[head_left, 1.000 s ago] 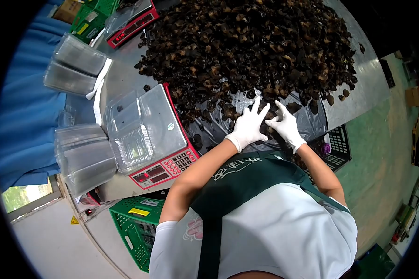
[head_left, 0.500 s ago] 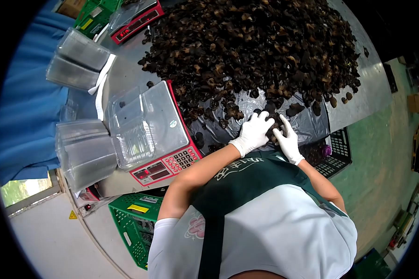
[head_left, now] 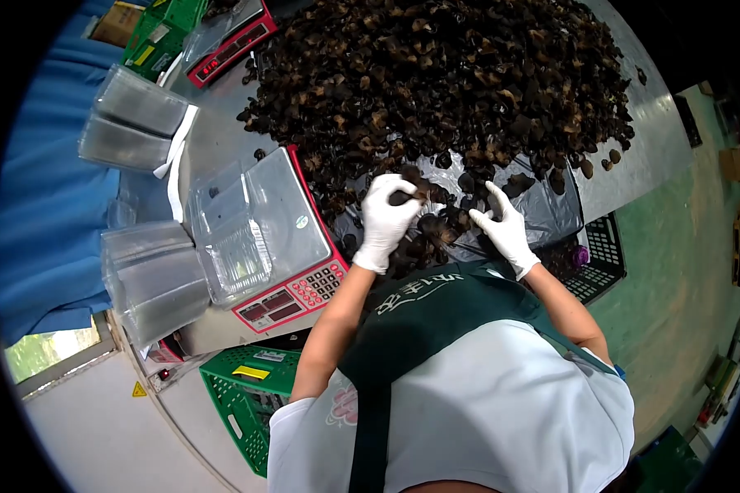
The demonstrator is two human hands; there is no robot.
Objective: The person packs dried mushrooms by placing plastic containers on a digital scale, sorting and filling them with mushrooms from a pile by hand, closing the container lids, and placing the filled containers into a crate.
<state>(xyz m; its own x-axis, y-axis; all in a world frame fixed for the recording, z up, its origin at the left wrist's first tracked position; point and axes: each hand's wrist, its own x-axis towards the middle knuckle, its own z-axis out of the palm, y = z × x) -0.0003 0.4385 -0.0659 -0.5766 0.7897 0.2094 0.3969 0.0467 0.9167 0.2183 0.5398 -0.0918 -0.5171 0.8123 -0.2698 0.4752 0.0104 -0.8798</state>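
Observation:
My left hand (head_left: pixel 389 218), in a white glove, is closed in a pinch on a dark wood ear mushroom (head_left: pixel 420 189) at the near edge of the heap. To its right, my right hand (head_left: pixel 506 235), gloved too, has thumb and fingers apart, with nothing visible between them. Several loose mushrooms (head_left: pixel 440 228) lie between the hands on black plastic sheeting (head_left: pixel 543 215). Beyond them spreads a large pile of wood ear mushrooms (head_left: pixel 444 82). Left of my left hand, a red-edged digital scale (head_left: pixel 292 193) carries an open clear plastic box (head_left: pixel 242 259).
Stacks of clear plastic boxes (head_left: pixel 156 279) stand along the table's left side. A second scale (head_left: pixel 230 51) is at the far left. Below the table are a green crate (head_left: pixel 247 411) and, at right, a black crate (head_left: pixel 604 259) with a purple item (head_left: pixel 581 256).
My left hand has moved left, away from my right hand, and now pinches a mushroom. My right hand has stayed nearly in place. The mushrooms previously between the hands are more exposed.

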